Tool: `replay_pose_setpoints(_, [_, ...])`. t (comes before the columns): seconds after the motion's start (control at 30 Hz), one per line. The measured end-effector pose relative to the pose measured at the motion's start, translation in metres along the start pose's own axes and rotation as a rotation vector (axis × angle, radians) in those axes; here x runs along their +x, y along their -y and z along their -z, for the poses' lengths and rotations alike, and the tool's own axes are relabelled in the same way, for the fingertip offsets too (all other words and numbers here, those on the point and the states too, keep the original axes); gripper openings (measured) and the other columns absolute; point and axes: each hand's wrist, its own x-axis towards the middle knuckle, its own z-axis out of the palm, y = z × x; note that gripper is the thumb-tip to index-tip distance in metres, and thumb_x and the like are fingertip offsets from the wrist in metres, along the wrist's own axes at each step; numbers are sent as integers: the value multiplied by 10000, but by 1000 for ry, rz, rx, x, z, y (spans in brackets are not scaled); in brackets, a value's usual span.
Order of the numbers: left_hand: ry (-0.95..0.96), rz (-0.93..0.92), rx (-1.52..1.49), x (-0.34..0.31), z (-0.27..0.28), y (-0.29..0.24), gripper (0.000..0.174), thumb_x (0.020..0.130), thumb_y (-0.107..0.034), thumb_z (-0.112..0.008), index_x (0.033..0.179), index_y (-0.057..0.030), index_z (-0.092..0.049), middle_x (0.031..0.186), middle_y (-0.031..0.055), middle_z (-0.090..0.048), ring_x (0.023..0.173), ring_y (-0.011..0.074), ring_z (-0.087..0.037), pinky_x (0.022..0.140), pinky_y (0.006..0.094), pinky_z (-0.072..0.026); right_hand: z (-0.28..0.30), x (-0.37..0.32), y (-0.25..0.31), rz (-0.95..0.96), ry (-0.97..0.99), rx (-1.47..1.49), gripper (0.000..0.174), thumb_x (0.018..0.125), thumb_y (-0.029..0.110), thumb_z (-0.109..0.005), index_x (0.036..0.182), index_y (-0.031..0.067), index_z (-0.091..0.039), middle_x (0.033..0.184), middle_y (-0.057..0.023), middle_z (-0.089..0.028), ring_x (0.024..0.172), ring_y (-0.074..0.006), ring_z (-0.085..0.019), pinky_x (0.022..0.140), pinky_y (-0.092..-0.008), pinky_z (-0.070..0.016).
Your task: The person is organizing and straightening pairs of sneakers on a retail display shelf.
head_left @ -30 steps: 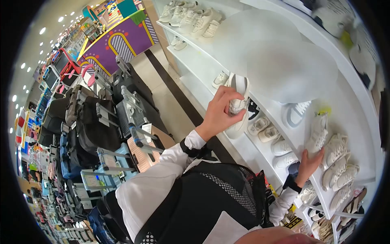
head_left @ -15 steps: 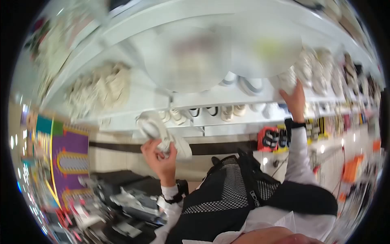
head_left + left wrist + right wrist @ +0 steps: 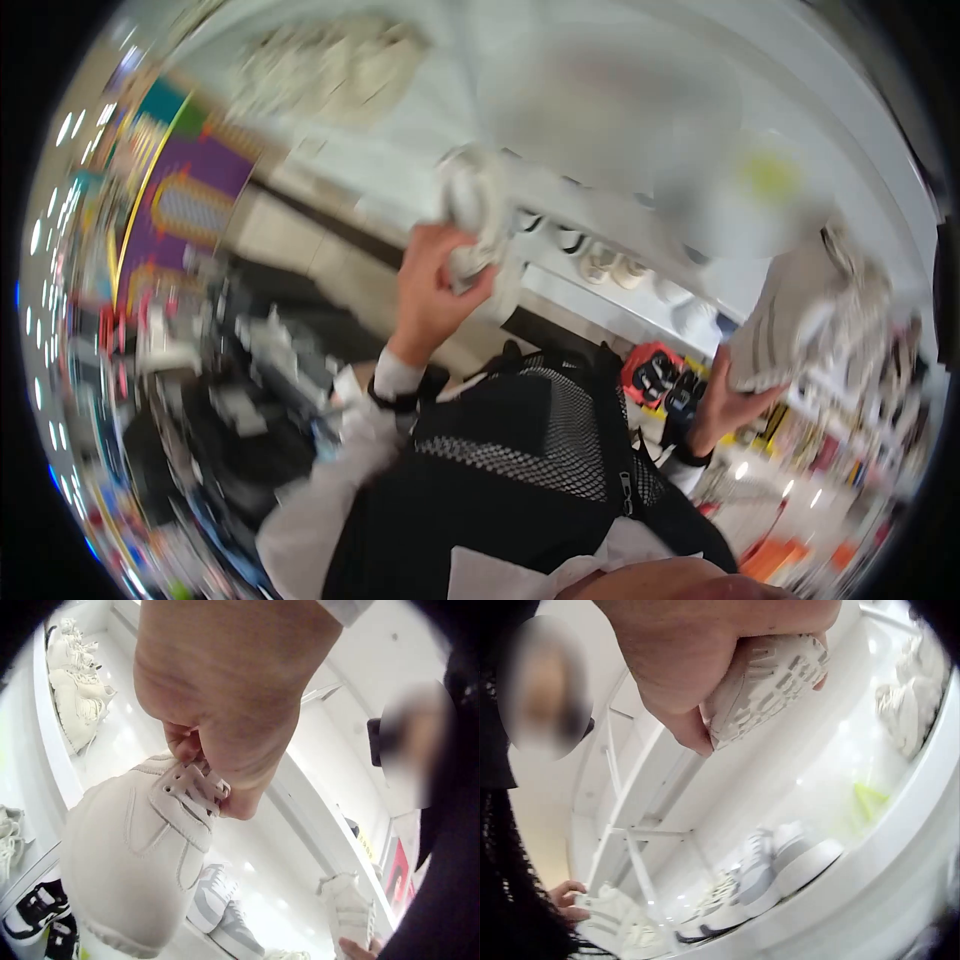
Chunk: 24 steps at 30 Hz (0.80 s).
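In the head view my left hand (image 3: 437, 290) pinches a white shoe (image 3: 487, 225) by its laced front, holding it in front of the shelves. The left wrist view shows the rounded toe of this white shoe (image 3: 135, 855) beneath the fingers, which grip at the laces. On the right, my right hand (image 3: 732, 400) grips a second light shoe (image 3: 785, 310) with grey stripes, raised off the shelf. Its patterned sole (image 3: 780, 694) faces the right wrist camera, with the fingers wrapped round the shoe.
White shelves (image 3: 640, 320) carry rows of shoes, including grey-and-white ones (image 3: 761, 866) and a black-and-white pair (image 3: 37, 911). Black bags and suitcases (image 3: 250, 430) stand at the left. A purple counter (image 3: 195, 205) is farther back, and red-backed dark sandals (image 3: 655, 375) sit low on the right.
The view has swung round. My right hand, earlier at a shoe on the shelf, now has a light shoe lifted toward me. My left hand still holds its white shoe, turned more upright.
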Motion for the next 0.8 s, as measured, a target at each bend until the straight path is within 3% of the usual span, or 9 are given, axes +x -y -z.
replay_pose_setpoints(0.1, [-33, -138, 94, 4, -2, -11, 553, 778, -59, -974, 1265, -115, -717, 1216, 55, -640, 680, 106, -450, 599, 267, -414, -17, -34, -6, 57, 199, 190, 1181, 790, 159, -1050, 1721, -70, -360, 1677, -250, -518, 1516, -303, -528, 1295, -456, -383])
replay_pose_setpoints(0.2, [-53, 32, 82, -7, 5, -33, 563, 801, -78, -971, 1295, -120, -704, 1231, 45, -641, 665, 98, -428, 602, 267, -410, -41, -77, -30, 86, 470, 353, 1297, 695, 243, -1086, 1721, -76, -360, 1684, -260, -515, 1559, -320, -501, 1326, -478, -349])
replay_pose_setpoints(0.23, [-58, 35, 125, -8, 10, -37, 572, 822, -82, -966, 1322, -125, -692, 1234, 32, -633, 674, 89, -425, 606, 262, -410, -46, -72, -2, 171, 577, 299, 1350, 686, 374, -1121, 1685, -119, -358, 1601, -294, -564, 1502, -380, -571, 1267, -505, -434])
replay_pose_setpoints(0.33, [-114, 112, 156, -18, 25, -41, 562, 823, -78, -969, 1313, -122, -698, 1226, 24, -627, 676, 93, -431, 610, 260, -412, -73, -62, 35, 229, 997, 445, 1297, 687, 317, -1101, 1678, -112, -383, 1598, -298, -570, 1486, -420, -587, 1260, -514, -447])
replay_pose_setpoints(0.47, [-203, 165, 217, -32, 48, -34, 559, 826, -83, -972, 1314, -119, -702, 1217, 21, -623, 673, 98, -433, 611, 262, -414, -115, -77, 68, 356, 1155, 661, 1203, 693, 232, -1070, 1658, -95, -431, 1592, -295, -574, 1456, -465, -601, 1251, -493, -461])
replay_pose_setpoints(0.53, [-232, 300, 217, -41, 62, -27, 547, 835, -124, -936, 1324, -154, -693, 1230, 66, -640, 850, 238, -657, 734, 370, -566, -136, -89, 87, 384, 1265, 736, 1193, 689, 210, -1062, 1658, -88, -434, 1590, -277, -580, 1461, -437, -600, 1244, -478, -468])
replay_pose_setpoints(0.73, [-327, 504, 269, -62, 128, 35, 565, 833, -130, -925, 1337, -151, -670, 1212, 94, -609, 900, 336, -683, 819, 443, -583, -215, -162, 159, 349, 1366, 819, 1103, 721, 159, -1040, 1644, -43, -469, 1492, -232, -646, 1358, -365, -674, 1166, -449, -530])
replay_pose_setpoints(0.77, [-353, 524, 257, -66, 142, 56, 589, 826, -154, -966, 1344, -127, -686, 1168, 57, -628, 784, 193, -587, 723, 356, -521, -228, -175, 178, 315, 1444, 813, 1085, 735, 172, -1037, 1636, -47, -474, 1463, -229, -666, 1327, -353, -693, 1144, -444, -546])
replay_pose_setpoints(0.8, [-353, 523, 265, -77, 144, 51, 589, 826, -154, -966, 1344, -127, -686, 1168, 57, -628, 784, 193, -587, 723, 356, -521, -226, -178, 181, 265, 1534, 815, 1067, 749, 185, -1033, 1629, -50, -478, 1434, -227, -686, 1296, -341, -712, 1121, -439, -561])
